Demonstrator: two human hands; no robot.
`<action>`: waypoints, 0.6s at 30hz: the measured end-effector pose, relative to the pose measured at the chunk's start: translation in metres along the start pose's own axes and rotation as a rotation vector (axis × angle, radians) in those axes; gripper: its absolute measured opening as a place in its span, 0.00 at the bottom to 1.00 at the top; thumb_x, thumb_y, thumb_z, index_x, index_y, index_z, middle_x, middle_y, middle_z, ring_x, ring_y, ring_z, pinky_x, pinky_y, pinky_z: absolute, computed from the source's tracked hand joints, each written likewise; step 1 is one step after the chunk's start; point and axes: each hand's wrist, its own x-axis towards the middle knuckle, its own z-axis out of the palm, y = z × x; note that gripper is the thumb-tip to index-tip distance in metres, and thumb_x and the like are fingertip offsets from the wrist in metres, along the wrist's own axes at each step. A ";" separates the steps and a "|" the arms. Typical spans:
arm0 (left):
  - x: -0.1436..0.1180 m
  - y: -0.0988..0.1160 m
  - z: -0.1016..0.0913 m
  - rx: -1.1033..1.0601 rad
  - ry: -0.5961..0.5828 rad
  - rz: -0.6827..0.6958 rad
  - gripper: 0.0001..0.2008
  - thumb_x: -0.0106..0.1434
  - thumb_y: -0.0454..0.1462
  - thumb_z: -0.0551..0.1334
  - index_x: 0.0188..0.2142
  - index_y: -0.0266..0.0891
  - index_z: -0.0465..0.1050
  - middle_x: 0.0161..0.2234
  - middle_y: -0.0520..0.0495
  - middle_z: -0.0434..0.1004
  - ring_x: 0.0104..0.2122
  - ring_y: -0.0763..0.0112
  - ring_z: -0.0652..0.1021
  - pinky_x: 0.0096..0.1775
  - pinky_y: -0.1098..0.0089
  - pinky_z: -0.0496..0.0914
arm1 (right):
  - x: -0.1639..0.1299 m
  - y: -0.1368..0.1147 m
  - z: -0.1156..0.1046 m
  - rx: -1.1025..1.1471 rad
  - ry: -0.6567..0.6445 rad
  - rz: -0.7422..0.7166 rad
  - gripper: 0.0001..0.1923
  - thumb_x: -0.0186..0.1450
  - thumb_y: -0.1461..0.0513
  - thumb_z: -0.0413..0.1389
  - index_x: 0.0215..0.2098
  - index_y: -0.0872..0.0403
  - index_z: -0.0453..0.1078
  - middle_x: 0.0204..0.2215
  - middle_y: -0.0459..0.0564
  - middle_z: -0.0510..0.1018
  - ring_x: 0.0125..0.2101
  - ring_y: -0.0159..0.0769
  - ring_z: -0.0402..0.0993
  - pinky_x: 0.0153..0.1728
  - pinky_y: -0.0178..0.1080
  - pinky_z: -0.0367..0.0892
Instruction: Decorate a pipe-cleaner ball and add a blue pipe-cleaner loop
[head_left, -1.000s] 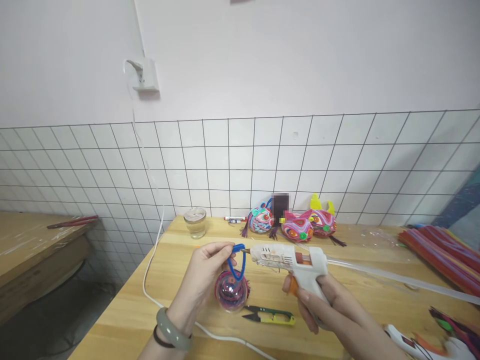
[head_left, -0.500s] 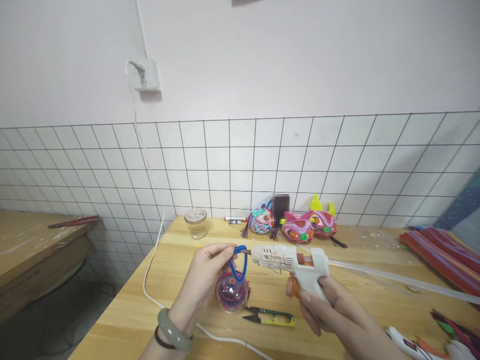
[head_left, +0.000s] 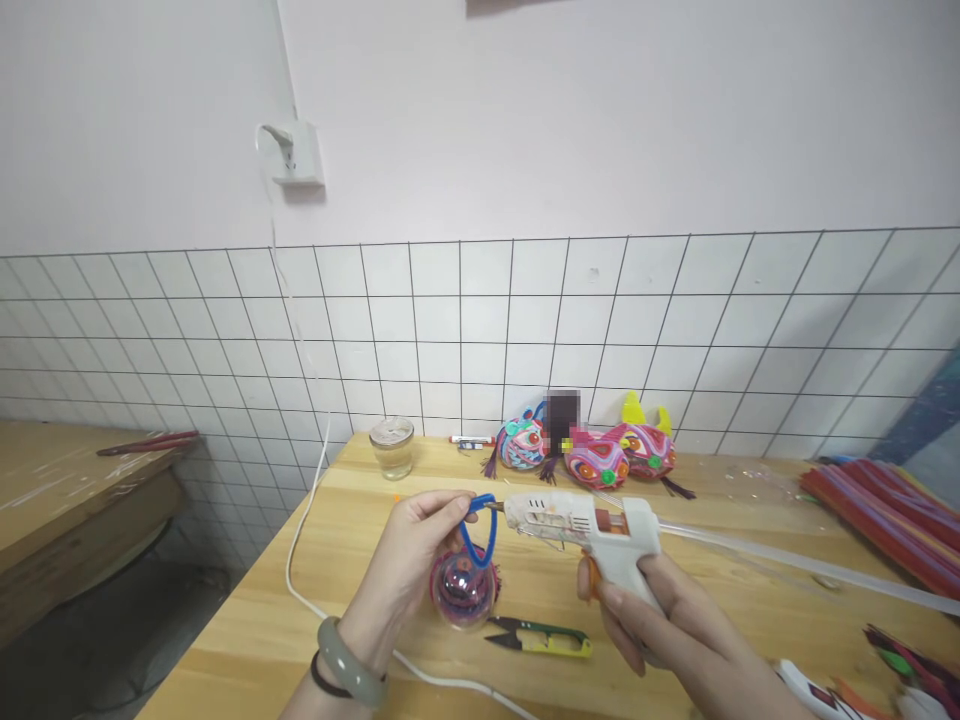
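My left hand pinches a loop of blue pipe cleaner between thumb and fingers. In my right hand is a white glue gun, gripped by its handle with a finger on the orange trigger. The gun's nozzle meets the upper part of the loop; whether it touches cannot be made out. A long clear glue stick juts from the back of the gun. Under the loop, a clear ball with pink and purple inside lies on the table. Thread snips rest just right of it.
Decorated, colourful balls stand by the tiled wall, near a marker and a glass cup. A white cord crosses the table's left side. Red striped bundles lie at the right, with a white tool at the lower right.
Almost nothing differs. Both hands keep their hold, and the nozzle stays at the blue loop; the whole view has shifted very slightly.
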 end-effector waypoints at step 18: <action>0.000 -0.001 -0.001 0.015 -0.006 0.005 0.12 0.46 0.40 0.67 0.29 0.33 0.77 0.26 0.44 0.77 0.21 0.75 0.69 0.24 0.74 0.62 | -0.001 -0.001 -0.002 -0.020 0.001 -0.003 0.17 0.63 0.50 0.45 0.26 0.52 0.62 0.19 0.45 0.67 0.29 0.38 0.66 0.29 0.37 0.61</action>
